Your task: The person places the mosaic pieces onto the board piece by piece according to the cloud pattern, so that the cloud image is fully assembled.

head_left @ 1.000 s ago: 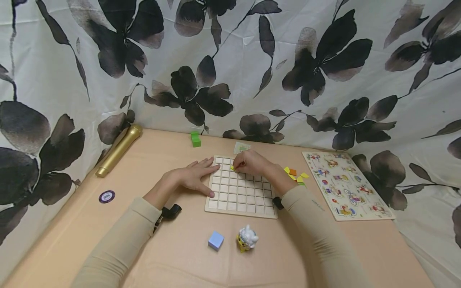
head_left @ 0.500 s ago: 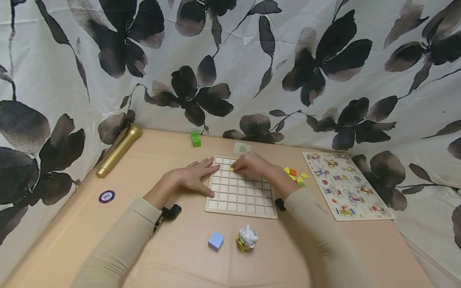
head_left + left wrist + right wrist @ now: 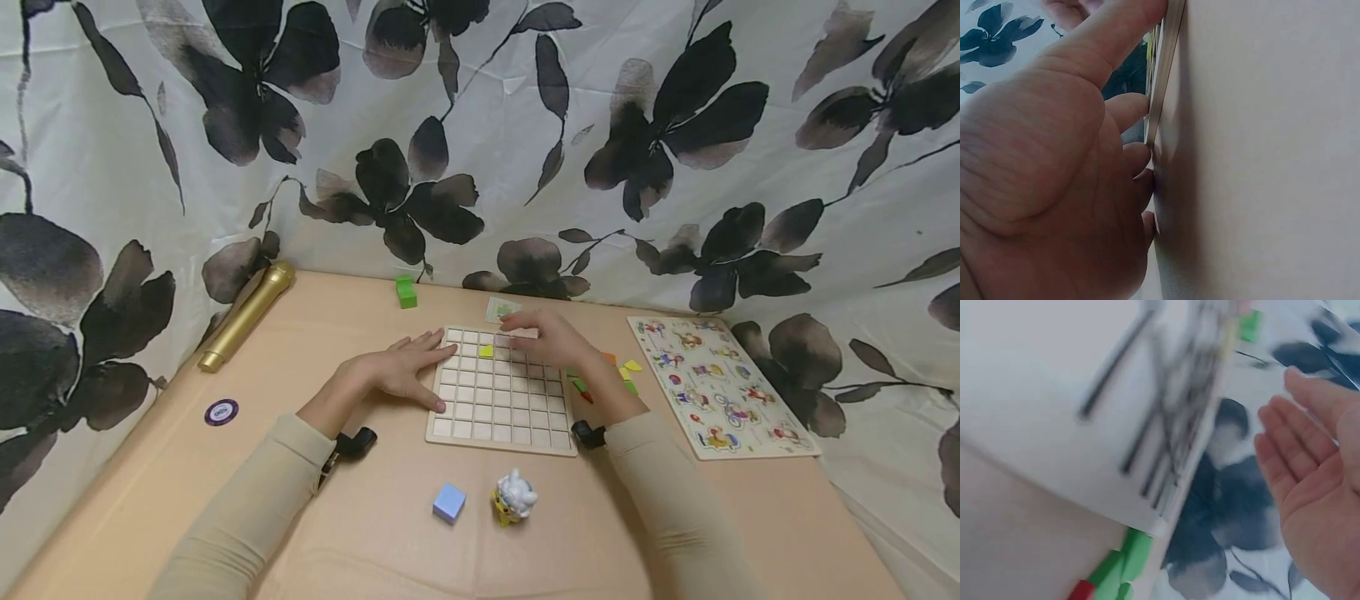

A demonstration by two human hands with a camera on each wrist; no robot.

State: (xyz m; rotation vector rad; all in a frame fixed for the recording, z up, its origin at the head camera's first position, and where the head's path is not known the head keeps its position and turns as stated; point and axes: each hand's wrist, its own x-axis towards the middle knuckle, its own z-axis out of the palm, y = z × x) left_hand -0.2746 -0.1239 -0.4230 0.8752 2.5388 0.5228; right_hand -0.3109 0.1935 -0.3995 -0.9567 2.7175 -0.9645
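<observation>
A white grid board (image 3: pixel 480 408) with raised square cells lies on the table in the head view. One yellow tile (image 3: pixel 486 352) sits in a cell in its upper part. My left hand (image 3: pixel 397 371) rests at the board's left edge with fingers spread, thumb and fingertips touching the rim; the left wrist view shows its palm beside the board's wooden edge (image 3: pixel 1169 59). Above the board's upper right part is my right hand (image 3: pixel 551 337), holding nothing. Its fingers are loosely extended, and the right wrist view shows the palm (image 3: pixel 1322 512) bare.
Small coloured pieces (image 3: pixel 628 375) lie right of the board, partly behind the right forearm. A card (image 3: pixel 498 308) and green blocks (image 3: pixel 406 293) lie at the back. Around stand a picture puzzle board (image 3: pixel 720 387), gold microphone (image 3: pixel 247 317), purple chip (image 3: pixel 221 412), blue cube (image 3: pixel 449 503) and small figurine (image 3: pixel 514 497).
My right hand has let go of the yellow tile and moved right, away from it, with its fingers opening out. The tile stays on the board. The left hand has not moved.
</observation>
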